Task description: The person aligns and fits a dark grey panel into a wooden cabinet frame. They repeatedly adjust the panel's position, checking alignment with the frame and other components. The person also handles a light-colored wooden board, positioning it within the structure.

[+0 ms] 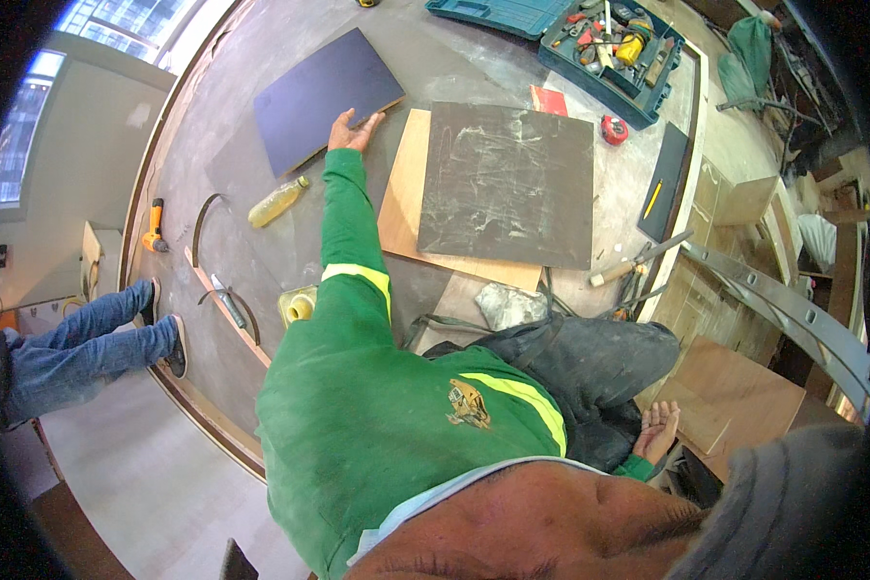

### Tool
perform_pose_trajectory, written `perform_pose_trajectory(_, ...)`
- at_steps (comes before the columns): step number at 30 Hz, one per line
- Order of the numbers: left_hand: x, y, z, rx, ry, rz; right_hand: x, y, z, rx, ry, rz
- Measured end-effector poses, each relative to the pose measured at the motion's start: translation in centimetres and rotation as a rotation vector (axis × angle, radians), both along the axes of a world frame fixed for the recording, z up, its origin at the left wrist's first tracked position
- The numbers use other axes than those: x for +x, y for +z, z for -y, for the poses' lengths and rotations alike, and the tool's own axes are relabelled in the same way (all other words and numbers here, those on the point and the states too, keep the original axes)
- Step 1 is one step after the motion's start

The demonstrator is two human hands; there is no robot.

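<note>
My left arm reaches out in a green sleeve, and my left hand (355, 131) is at the near right edge of a dark blue square panel (324, 92). Its palm is turned up and its fingers are stretched apart; whether it touches the panel I cannot tell. Beside it, a dark brown square sheet (507, 184) with whitish smears lies over a light wood board (404, 208). At the lower right, my right hand (657, 430) hangs beside my bent knee, palm up, fingers apart, holding nothing.
An open teal toolbox (590, 85) full of tools stands at the far right, near a red tape measure (614, 130). A yellowish bottle (278, 202), an orange power tool (155, 227) and a glue tube (228, 302) lie leftward. Another person's jeans-clad legs (97, 343) show at left.
</note>
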State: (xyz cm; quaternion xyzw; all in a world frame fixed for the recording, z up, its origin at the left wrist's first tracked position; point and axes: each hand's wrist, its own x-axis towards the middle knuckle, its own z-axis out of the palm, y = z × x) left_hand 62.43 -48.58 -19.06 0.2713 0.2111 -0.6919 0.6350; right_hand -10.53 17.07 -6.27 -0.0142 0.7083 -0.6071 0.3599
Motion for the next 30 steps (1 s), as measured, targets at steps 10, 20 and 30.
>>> perform_pose_trajectory(10, 4.8, 5.9, 1.1, 0.367, -0.890, 2.239, 1.0, 0.4, 1.5, 0.055, 0.027, 0.002)
perform_pose_trajectory(20, -0.5, 0.9, 1.7, 0.480, -0.980, 2.561, 2.4, -0.6, 0.4, 0.104, 0.002, -0.061)
perform_pose_trajectory(30, 2.3, 0.8, 8.0, -0.189, -0.987, 2.795, 1.0, 0.3, -3.3, 0.250, 0.020, 0.028)
